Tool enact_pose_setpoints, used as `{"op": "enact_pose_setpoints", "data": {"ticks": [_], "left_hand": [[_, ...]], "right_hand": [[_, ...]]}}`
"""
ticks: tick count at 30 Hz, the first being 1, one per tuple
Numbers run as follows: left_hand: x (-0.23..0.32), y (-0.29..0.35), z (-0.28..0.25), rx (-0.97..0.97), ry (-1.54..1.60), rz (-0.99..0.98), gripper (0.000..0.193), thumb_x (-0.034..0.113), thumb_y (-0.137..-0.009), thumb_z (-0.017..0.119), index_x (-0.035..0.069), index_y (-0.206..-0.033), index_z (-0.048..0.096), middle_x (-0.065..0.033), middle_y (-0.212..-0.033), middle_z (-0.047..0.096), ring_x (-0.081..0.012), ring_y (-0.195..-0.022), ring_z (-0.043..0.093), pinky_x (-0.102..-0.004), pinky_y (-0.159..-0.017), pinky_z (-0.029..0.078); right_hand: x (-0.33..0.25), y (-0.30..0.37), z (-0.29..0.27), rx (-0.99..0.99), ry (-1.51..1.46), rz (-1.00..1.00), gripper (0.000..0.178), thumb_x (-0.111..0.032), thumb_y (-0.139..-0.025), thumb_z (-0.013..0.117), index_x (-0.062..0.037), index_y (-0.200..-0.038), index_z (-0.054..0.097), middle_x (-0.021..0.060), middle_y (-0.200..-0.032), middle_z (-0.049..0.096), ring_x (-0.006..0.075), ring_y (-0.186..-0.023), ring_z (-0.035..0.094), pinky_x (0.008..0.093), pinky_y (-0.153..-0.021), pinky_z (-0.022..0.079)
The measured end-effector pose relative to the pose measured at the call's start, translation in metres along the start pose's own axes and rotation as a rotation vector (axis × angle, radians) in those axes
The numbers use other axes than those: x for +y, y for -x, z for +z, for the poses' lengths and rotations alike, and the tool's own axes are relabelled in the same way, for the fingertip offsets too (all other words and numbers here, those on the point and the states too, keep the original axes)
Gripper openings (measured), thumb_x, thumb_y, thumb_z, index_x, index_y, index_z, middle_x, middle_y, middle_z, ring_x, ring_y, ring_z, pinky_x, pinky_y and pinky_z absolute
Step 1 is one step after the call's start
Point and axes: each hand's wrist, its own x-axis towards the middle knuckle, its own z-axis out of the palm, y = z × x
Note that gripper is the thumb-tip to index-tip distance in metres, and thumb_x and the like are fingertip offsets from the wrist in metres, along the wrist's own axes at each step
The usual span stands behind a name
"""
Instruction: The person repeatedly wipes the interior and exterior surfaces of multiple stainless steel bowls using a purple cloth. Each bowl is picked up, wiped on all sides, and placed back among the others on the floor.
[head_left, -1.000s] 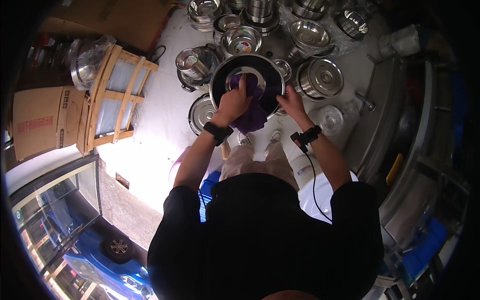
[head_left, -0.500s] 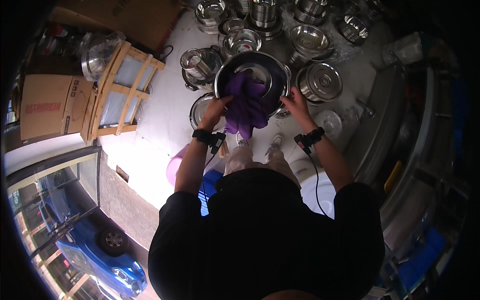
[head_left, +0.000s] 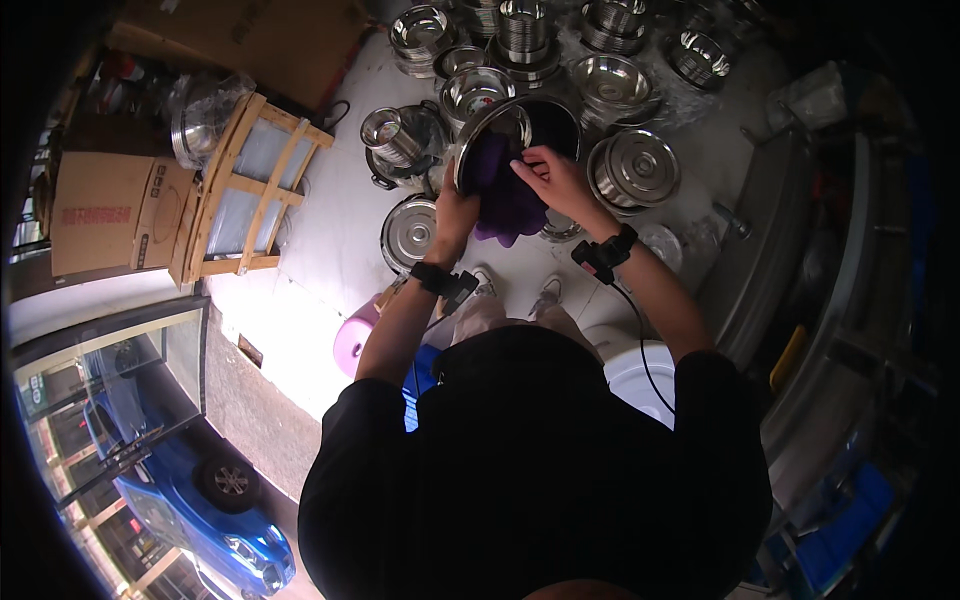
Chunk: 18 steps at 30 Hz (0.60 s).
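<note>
A wide steel basin point(head_left: 554, 122), dark inside, is tilted in front of me above the floor. My left hand point(head_left: 457, 212) is closed on its left rim. A crumpled purple cloth point(head_left: 508, 208) hangs inside and over the near edge of the basin. My right hand point(head_left: 552, 178) is over the basin's opening, its fingers bent together at the cloth's upper edge, pinching it. Below the left hand, a round steel lid point(head_left: 410, 234) lies on the floor. To the right of the basin stands a lidded steel pot point(head_left: 640, 168).
Stacks of steel bowls point(head_left: 478, 93) and pots cover the floor ahead. At left stand a wooden crate point(head_left: 245, 190) and a cardboard box point(head_left: 110, 212). A pink container point(head_left: 352, 342) and a white tub point(head_left: 640, 380) are near my legs. A long metal counter point(head_left: 760, 240) runs along the right.
My right hand has left the basin's right rim and moved left to the purple cloth. The basin has tipped, its left side raised by my left hand.
</note>
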Motion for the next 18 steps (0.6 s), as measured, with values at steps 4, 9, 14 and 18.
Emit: {"op": "enact_pose_setpoints", "data": {"ticks": [4,9,14,18], "left_hand": [[0.046,0.012,0.008,0.037,-0.223,0.259,0.078,0.003,-0.079,0.059,0.012,-0.15,0.029,-0.026,-0.121,0.062,-0.0424,-0.11,0.06,-0.0435,-0.088,0.051],[0.065,0.015,0.004,-0.082,-0.163,0.011,0.074,0.009,-0.082,0.069,0.007,-0.148,0.034,-0.0166,-0.134,0.058,-0.0262,-0.121,0.057,-0.0325,-0.099,0.045],[0.016,-0.002,0.008,-0.046,0.042,0.079,0.062,0.003,-0.087,0.066,0.003,-0.143,0.04,-0.0106,-0.13,0.058,-0.0196,-0.117,0.056,-0.0319,-0.1,0.043],[0.039,-0.004,0.021,-0.106,0.157,0.137,0.057,-0.002,-0.086,0.065,0.002,-0.139,0.044,-0.009,-0.127,0.059,-0.0175,-0.115,0.056,-0.03,-0.1,0.043]], "right_hand": [[0.012,-0.022,0.021,0.094,0.247,-0.09,0.041,-0.036,-0.083,0.074,-0.0004,-0.101,0.066,0.0183,-0.094,0.069,0.0372,-0.085,0.067,0.0412,-0.074,0.054],[0.051,-0.034,0.024,0.058,-0.059,-0.127,0.035,-0.028,-0.089,0.069,0.0009,-0.108,0.064,0.0122,-0.09,0.069,0.0215,-0.081,0.066,0.0331,-0.073,0.053],[0.025,0.003,-0.012,-0.164,-0.454,-0.014,0.033,-0.016,-0.097,0.061,-0.0013,-0.126,0.056,0.0016,-0.1,0.065,0.0069,-0.081,0.06,0.0265,-0.072,0.053],[0.042,0.0,-0.011,0.042,-0.488,-0.192,0.036,-0.011,-0.096,0.061,-0.0025,-0.13,0.055,0.0021,-0.104,0.066,0.0088,-0.086,0.062,0.0248,-0.079,0.052]]}}
